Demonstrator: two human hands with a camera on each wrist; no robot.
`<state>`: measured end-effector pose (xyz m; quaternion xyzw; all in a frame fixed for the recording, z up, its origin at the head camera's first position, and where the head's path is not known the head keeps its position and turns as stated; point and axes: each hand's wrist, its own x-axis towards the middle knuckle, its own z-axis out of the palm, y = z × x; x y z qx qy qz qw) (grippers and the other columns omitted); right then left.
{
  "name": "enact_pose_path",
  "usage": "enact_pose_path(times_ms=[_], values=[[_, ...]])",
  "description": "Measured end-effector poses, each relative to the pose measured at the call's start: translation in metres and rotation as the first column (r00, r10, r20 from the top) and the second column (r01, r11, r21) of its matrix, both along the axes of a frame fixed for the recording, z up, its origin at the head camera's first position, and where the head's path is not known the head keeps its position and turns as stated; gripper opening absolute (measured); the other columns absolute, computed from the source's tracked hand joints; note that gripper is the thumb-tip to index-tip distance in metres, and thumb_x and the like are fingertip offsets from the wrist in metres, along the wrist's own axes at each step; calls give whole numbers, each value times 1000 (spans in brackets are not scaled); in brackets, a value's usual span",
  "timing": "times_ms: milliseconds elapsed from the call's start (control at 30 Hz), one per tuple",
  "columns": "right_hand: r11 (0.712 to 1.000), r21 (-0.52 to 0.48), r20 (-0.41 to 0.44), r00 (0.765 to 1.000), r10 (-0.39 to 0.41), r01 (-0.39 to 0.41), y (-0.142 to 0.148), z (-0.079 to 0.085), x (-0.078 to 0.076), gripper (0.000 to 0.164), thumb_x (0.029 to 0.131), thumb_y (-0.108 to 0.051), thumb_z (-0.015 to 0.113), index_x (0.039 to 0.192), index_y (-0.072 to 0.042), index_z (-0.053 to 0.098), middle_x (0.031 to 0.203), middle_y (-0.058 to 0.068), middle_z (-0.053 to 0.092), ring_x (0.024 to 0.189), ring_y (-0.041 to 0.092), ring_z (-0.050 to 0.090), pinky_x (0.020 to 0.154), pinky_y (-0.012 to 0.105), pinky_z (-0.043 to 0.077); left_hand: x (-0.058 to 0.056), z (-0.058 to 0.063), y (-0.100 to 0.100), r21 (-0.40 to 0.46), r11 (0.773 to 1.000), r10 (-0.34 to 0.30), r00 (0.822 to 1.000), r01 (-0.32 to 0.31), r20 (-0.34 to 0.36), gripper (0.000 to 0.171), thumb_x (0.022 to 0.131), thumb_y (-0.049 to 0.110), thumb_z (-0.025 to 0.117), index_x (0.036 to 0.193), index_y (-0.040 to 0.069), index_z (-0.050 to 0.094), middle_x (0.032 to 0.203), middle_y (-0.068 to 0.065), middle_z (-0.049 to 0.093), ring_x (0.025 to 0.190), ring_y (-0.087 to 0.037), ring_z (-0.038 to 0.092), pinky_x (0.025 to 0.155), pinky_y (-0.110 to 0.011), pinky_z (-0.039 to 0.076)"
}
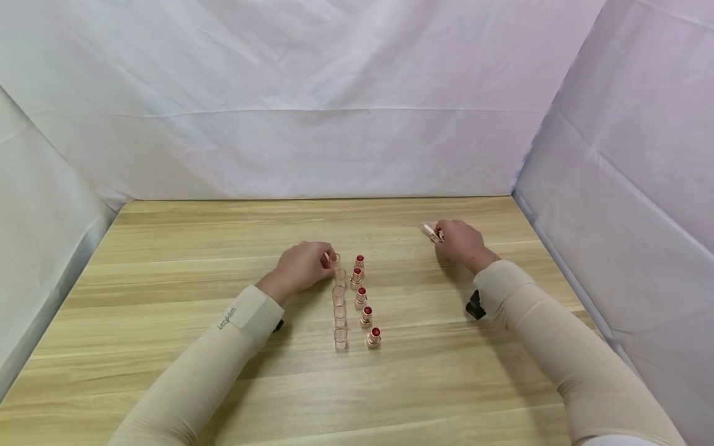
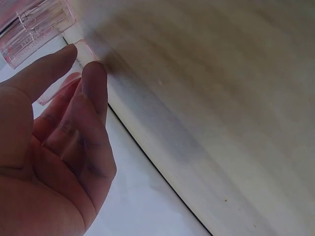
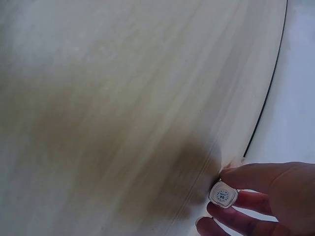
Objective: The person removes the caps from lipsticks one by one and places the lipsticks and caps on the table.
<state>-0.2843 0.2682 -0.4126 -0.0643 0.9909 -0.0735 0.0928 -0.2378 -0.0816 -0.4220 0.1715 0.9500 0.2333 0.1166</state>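
My left hand pinches a clear lipstick cap between thumb and fingertips at the far end of a row of clear caps. In the left wrist view the cap shows partly behind the fingers, with another cap close beside the thumb. Off to the right, my right hand grips a lipstick tube lying level, its clear end pointing left. Its round-cornered base with a printed label faces the right wrist camera; the fingers hide most of the tube.
Several uncapped red lipsticks stand upright in a row just right of the caps. Pale wood-grain tabletop lies beneath everything. White cloth walls border the table at the back and both sides.
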Motion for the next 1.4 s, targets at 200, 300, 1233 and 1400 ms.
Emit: enact_pose_path(times_ms=[200, 300, 1233, 1400], values=[[1000, -5, -1, 1000, 4, -5, -7, 1, 0, 30, 92, -13, 62, 119, 0, 66, 108, 18, 70, 79, 25, 61, 63, 39, 48, 1, 2, -1, 2, 1000, -10, 1000, 10, 8, 16, 89, 20, 76, 104, 17, 71, 96, 3, 74, 88, -15, 67, 79, -39, 52], [1000, -23, 2, 1000, 0, 0, -12, 0, -1, 30, 92, -14, 63, 119, -2, 67, 109, 17, 71, 79, 25, 60, 62, 37, 47, 1, 2, -2, -3, 1000, -8, 1000, 8, 7, 16, 89, 19, 76, 105, 17, 71, 96, 2, 74, 88, -15, 66, 79, -39, 52], [955, -279, -130, 989, 71, -105, -36, 36, 58, 25, 93, -17, 69, 115, -5, 70, 98, 10, 70, 75, 20, 60, 61, 31, 45, 38, 31, -31, -84, 992, 89, 995, -92, -35, 36, 90, 36, 72, 121, 19, 68, 109, 0, 74, 95, -24, 70, 74, -43, 53], [946, -271, -191, 973, 129, -178, -48, 48, 85, 27, 92, -17, 72, 116, -7, 70, 97, 7, 69, 81, 19, 63, 65, 32, 50, 55, 40, -36, -71, 992, 96, 989, -104, -111, 37, 89, 41, 72, 119, 20, 69, 108, -1, 75, 89, -23, 71, 65, -37, 50]])
